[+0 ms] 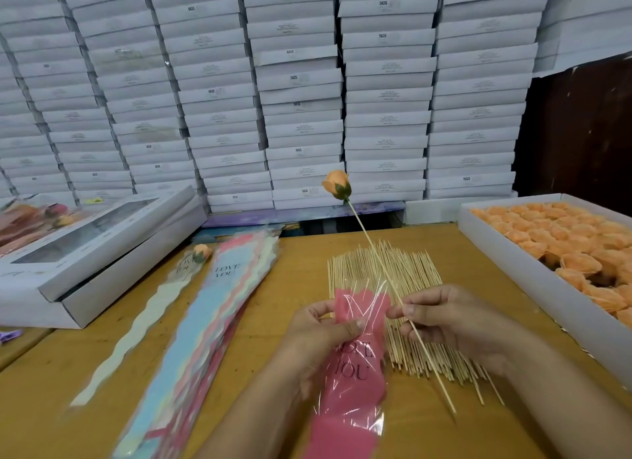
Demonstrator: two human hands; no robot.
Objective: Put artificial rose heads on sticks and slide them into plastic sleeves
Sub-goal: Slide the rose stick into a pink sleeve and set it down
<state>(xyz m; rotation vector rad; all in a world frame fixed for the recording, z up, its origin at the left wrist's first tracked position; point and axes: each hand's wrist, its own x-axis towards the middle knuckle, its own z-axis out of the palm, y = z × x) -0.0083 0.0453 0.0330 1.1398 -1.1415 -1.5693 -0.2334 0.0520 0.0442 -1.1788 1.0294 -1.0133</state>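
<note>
We cannot see the low end of the pink see-through plastic sleeve (355, 366); the picture cuts it off. Its dark letters are wrinkled and hard to read. The white tray of orange rose heads (533, 289) is cut off at the right edge. Our left hand (321, 332) pinches the sleeve near its top, thumb on front. Our right hand (444, 316) pinches the thin wooden stick (383, 267), which leans up and away over the bench (294, 308), with the orange rose head (337, 184) on its tip.

Even, soft overhead light, faint shadows. Glare streaks the pink plastic sleeve (355, 349). Wide-angle bending curves the stacked white boxes (301, 82); edges left of them blur.
</note>
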